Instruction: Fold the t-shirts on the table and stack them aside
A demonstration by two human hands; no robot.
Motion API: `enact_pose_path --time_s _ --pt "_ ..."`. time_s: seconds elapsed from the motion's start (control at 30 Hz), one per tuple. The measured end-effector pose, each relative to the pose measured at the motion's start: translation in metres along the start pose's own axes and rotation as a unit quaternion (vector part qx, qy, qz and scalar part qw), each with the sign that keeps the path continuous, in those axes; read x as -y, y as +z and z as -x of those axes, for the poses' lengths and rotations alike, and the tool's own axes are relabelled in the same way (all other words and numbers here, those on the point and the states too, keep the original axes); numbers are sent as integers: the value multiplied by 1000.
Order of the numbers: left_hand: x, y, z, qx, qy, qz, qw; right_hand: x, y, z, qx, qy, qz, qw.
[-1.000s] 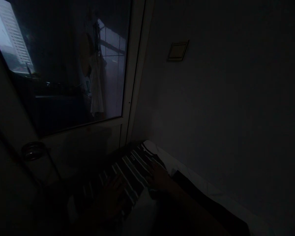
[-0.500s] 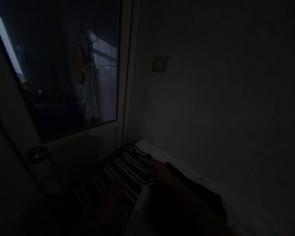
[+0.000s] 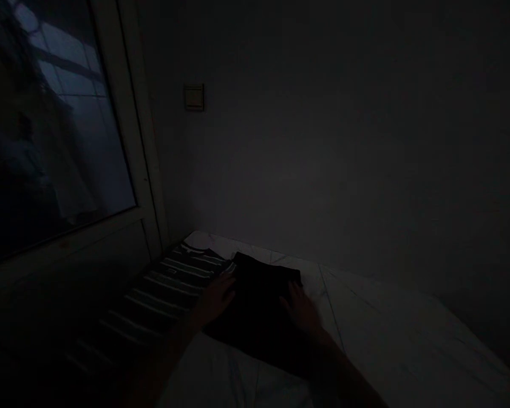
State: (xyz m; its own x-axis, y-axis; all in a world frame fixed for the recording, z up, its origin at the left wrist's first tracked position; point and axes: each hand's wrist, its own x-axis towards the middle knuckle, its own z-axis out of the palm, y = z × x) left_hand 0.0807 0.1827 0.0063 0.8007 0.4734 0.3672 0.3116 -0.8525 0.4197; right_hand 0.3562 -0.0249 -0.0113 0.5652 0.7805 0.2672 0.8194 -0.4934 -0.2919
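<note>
A black folded garment (image 3: 257, 306), its kind too dark to make out, lies flat on a pale marble-patterned surface (image 3: 365, 317). My left hand (image 3: 215, 297) rests at its left edge with the fingers apart. On the opposite side my right hand (image 3: 304, 310) touches the right edge, fingers spread. Neither hand grips anything visibly. A dark shirt with light stripes (image 3: 161, 289) is laid out to the left, beside the black garment, and my left forearm crosses over part of it. Deep shadow hides the shirt's near end.
A grey wall (image 3: 323, 141) rises behind the surface, carrying a light switch (image 3: 194, 97). To the left stands a door frame (image 3: 134, 113) with a glass pane, through which a pale hanging cloth (image 3: 68, 170) shows.
My view has swung to the right. My right hand has left the striped shirt for the black garment's right edge; my left hand has moved onto its left edge. The black garment now lies flatter.
</note>
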Motion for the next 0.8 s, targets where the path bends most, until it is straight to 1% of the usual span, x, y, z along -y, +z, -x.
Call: enact_pose_path --time_s 0.07,0.13,0.23,0.33,0.47,0.57,0.7,0.8 --pt "-12 19 -19 21 6 -36 999 6 5 10 10 17 -12 1000" --pt "-17 33 -30 39 -24 -68 997 10 4 14 -5 45 -42 998" --pt "-16 39 -45 39 -81 -89 992 9 -2 10 -39 103 -110 988" --pt "-14 33 -66 25 -121 -97 988 4 -7 2 -67 142 -177 972" --pt "-18 23 -87 10 -159 -92 983 1 -8 -7 -92 168 -215 958" --pt "-27 18 -92 -1 -164 -72 984 3 -7 -6 -115 170 -249 947" --pt "-47 11 -93 -37 -142 -18 989 4 -9 -1 -154 164 -302 926" --pt "-62 -3 -91 -63 -135 48 988 3 -18 0 -186 160 -341 908"
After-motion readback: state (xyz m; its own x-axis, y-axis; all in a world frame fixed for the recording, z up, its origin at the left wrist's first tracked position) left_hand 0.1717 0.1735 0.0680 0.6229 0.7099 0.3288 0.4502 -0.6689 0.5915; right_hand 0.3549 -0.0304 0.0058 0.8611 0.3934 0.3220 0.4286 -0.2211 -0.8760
